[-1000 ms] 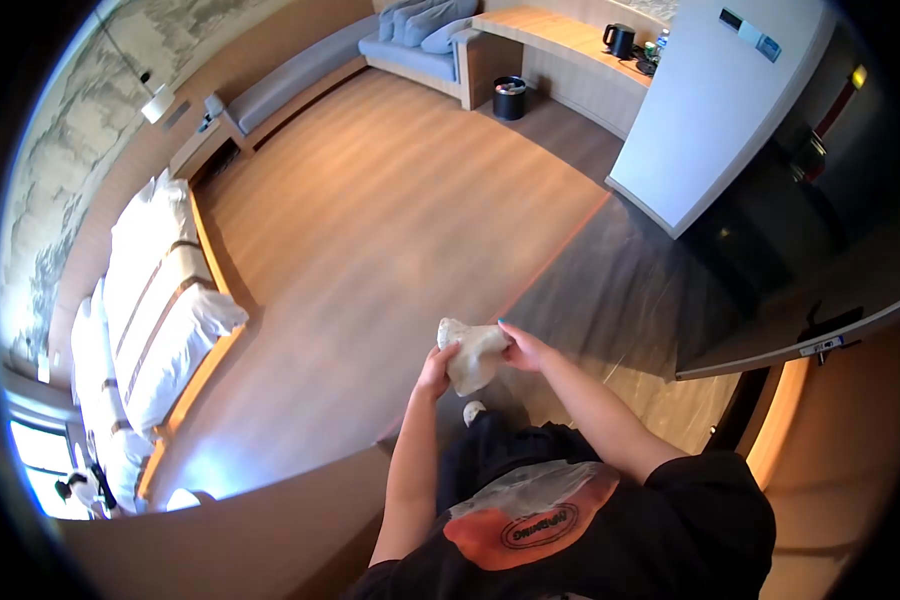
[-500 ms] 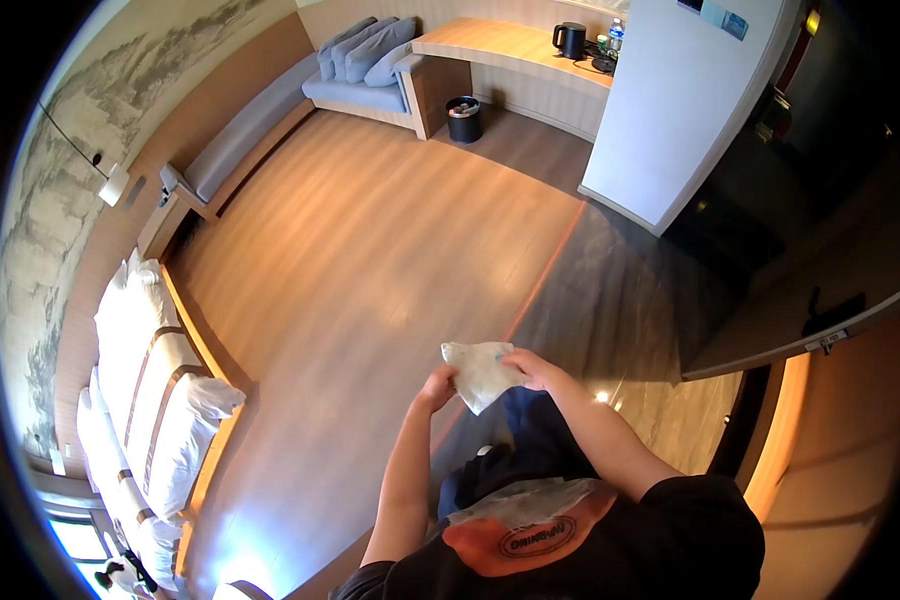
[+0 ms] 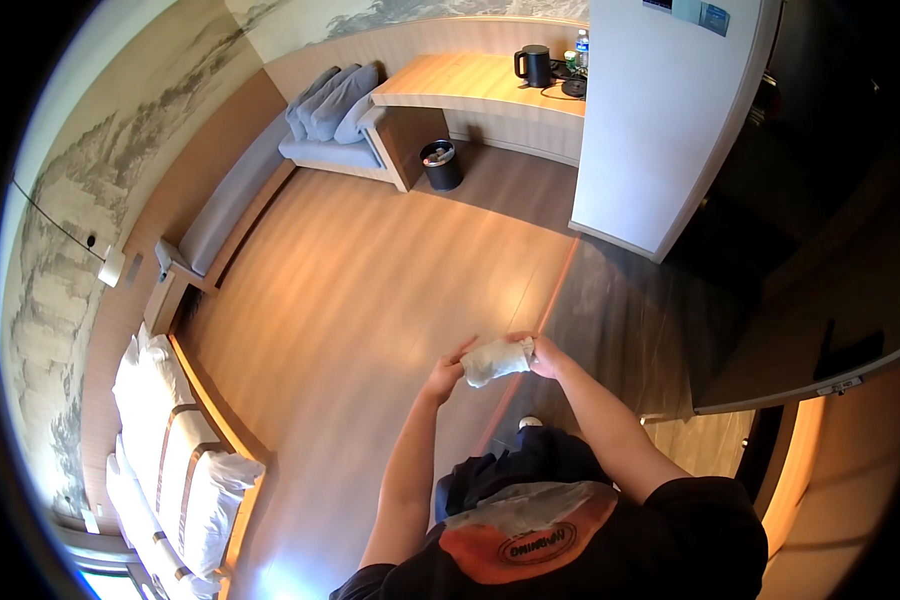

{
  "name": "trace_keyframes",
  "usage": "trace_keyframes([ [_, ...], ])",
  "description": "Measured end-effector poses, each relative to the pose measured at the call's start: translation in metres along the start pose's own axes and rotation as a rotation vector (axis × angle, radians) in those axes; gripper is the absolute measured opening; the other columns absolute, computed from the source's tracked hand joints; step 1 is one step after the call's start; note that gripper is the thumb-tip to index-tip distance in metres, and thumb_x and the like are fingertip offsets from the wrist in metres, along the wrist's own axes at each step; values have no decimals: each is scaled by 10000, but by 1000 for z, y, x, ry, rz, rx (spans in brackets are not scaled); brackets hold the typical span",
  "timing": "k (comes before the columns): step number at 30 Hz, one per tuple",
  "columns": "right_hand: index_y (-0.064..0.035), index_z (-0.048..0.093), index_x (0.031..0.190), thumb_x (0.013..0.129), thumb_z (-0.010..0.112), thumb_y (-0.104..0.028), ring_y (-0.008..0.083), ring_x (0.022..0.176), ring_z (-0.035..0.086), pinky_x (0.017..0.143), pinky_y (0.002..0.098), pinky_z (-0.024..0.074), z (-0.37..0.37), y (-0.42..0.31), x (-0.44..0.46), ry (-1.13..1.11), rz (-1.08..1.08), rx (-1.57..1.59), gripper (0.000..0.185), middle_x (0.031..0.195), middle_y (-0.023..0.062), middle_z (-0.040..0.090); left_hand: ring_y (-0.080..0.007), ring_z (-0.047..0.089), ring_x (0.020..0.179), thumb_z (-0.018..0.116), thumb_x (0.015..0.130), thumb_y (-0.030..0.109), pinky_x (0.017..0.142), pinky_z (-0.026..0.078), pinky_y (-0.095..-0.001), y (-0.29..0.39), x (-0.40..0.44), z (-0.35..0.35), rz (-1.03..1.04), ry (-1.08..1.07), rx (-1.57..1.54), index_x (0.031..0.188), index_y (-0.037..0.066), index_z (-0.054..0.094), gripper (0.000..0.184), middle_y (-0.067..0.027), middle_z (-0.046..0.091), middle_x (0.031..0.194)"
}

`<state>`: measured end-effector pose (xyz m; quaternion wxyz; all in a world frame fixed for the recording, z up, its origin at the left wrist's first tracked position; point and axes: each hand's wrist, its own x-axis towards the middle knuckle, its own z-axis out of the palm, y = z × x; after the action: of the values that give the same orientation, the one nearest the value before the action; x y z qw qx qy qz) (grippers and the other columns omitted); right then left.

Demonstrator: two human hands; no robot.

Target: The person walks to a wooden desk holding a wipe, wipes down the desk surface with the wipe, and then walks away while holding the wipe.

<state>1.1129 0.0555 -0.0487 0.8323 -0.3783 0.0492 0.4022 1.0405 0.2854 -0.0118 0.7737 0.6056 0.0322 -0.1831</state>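
From my end of the feed, I have the crumpled white piece of soft, cloth-like material (image 3: 497, 364) in mid-air in front of the torso, above the brown wood-grain floor (image 3: 370, 290). My right hand (image 3: 544, 357) has its fingers closed round the right end. My left hand (image 3: 445, 376) meets the left end with fingers partly spread; I cannot tell whether they grip it. Below are the black printed T-shirt (image 3: 670, 540) and dark trousers (image 3: 530, 465). Well beyond, the black kettle (image 3: 536, 66) stands toward the right end of the pale wooden bench (image 3: 450, 78), near a clear plastic bottle (image 3: 582, 47). A black cylindrical bin (image 3: 442, 168) sits on the floor just beside the panel under the bench's left end.
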Motion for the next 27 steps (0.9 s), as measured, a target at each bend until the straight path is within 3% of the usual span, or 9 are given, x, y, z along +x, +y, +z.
trace_keyframes([
  [1,-80,562,1149,913,435,-188,226,991,579,857,390,469,-6,-10,8,-27,22,59,289,1082,106,599,-238,526,1046,549,793,95,902,396,-295,4,9,0,7,2,-62,1366,55,330,615,-101,548,1169],
  [4,-148,500,1233,912,448,-292,224,1025,558,880,399,446,-11,-30,22,-1,-75,140,356,1123,85,583,-220,525,1041,518,863,256,876,416,-333,11,37,-3,-70,61,-271,1393,131,270,598,-109,537,1172],
  [5,-204,485,1244,897,453,-398,223,1046,541,874,392,435,-14,-35,22,-14,-16,133,399,1154,75,564,-209,526,1025,538,852,226,860,414,-314,11,45,-4,-86,108,-315,1379,116,295,591,-110,542,1145],
  [7,-206,501,1218,885,457,-437,224,1025,548,854,388,436,-21,-41,40,26,-13,210,408,1151,73,562,-189,528,992,578,830,166,828,409,-274,22,63,-1,-113,196,-404,1352,85,346,576,-112,552,1092],
  [11,-201,520,1178,863,480,-465,240,996,557,837,395,437,-19,-54,67,103,50,373,413,1149,87,559,-134,529,884,591,816,76,716,422,-252,-7,114,-31,37,289,-8,1311,73,397,532,-70,553,954],
  [14,-184,504,1184,838,547,-380,257,972,566,814,407,452,-44,-55,111,56,180,165,399,1125,99,557,-121,534,832,591,803,26,657,432,-251,-5,154,-49,113,355,1,1280,56,420,508,-52,549,917],
  [17,-158,447,1240,800,594,-199,268,961,571,789,414,474,-26,-74,139,254,40,-47,466,1093,103,551,-144,554,848,583,803,22,673,460,-265,17,187,-63,153,334,-50,1286,51,391,520,-75,564,959],
  [21,-138,356,1315,749,536,2,252,949,575,755,448,495,-9,-97,207,356,-130,30,611,1090,97,536,-180,572,899,582,810,44,731,487,-292,47,240,-116,92,249,-122,1311,53,334,559,-110,570,1029],
  [27,-90,406,1266,696,489,64,248,973,573,778,414,512,34,-137,309,441,-238,-105,596,1126,102,524,-218,575,948,550,875,181,778,499,-348,81,311,-211,-80,153,-438,1275,30,365,466,-122,550,1105],
])
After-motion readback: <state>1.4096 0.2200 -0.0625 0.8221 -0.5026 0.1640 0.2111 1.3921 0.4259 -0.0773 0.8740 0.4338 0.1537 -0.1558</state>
